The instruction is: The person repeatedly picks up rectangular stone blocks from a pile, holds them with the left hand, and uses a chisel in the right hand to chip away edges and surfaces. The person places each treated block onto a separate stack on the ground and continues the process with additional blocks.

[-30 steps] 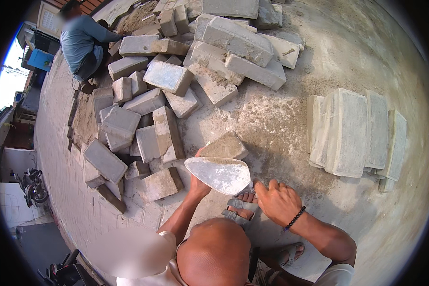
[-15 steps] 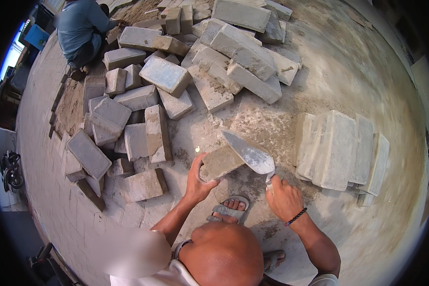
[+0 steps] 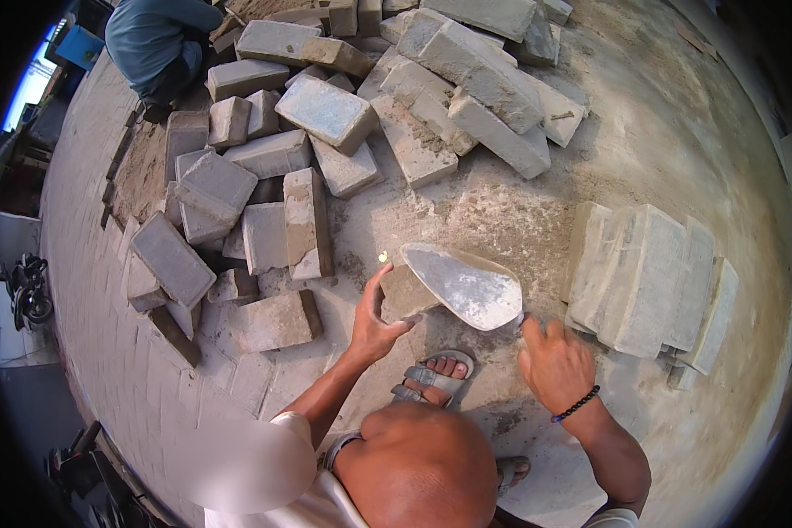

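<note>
My left hand (image 3: 378,324) grips the near left end of a grey-brown paving block (image 3: 403,295), thumb on one side and fingers on the other. In my right hand (image 3: 556,363) is a pointed trowel (image 3: 466,286), its handle mostly hidden by my fingers. The pale, mortar-stained blade lies across the top of the block with its broad face up, covering much of it. Whether the blade touches the block I cannot tell. A dark bead bracelet (image 3: 576,405) is round my right wrist.
A loose heap of paving blocks (image 3: 326,110) spreads ahead and to the left. To the right leans a row of several blocks (image 3: 642,277). Another person (image 3: 154,44) crouches at the far left beside bare sand (image 3: 141,172). My sandalled foot (image 3: 436,374) is just below the block.
The trowel blade has turned to show its flat face and now covers more of the block. My right hand has shifted slightly right. The whole view has shifted a little.
</note>
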The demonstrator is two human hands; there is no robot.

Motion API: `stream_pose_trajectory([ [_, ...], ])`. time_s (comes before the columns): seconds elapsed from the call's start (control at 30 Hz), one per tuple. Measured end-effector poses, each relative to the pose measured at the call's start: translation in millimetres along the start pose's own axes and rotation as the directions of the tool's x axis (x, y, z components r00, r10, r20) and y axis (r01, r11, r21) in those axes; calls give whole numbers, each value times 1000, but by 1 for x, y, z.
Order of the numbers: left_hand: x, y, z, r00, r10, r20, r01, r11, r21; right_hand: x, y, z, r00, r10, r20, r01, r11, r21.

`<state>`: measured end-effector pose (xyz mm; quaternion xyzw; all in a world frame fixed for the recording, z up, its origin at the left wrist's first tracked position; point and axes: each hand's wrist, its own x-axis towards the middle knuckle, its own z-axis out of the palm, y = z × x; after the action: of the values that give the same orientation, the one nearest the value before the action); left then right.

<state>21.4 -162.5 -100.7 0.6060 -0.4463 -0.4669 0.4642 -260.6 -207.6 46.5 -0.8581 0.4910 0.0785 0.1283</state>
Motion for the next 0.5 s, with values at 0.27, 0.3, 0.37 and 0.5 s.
stream_pose_trajectory([
  [0.27, -7, -13, -5, 999, 34, -24, -36, 997, -68, -13, -22, 3, 974, -225, -33, 226, 974, 22],
  [0.3, -7, -7, -4, 996, 84, -13, -84, 996, -35, -15, -23, 10, 969, -247, -7, 246, 968, -51],
  [0.37, -2, -9, -5, 1000, -6, 5, 6, 1000, 26, -5, -5, 11, 992, -107, -69, 106, 994, -16],
  [0.5, 1, 6, -2, 999, -9, 32, 11, 998, -59, 22, 38, -6, 979, 205, -23, -181, 907, 380],
])
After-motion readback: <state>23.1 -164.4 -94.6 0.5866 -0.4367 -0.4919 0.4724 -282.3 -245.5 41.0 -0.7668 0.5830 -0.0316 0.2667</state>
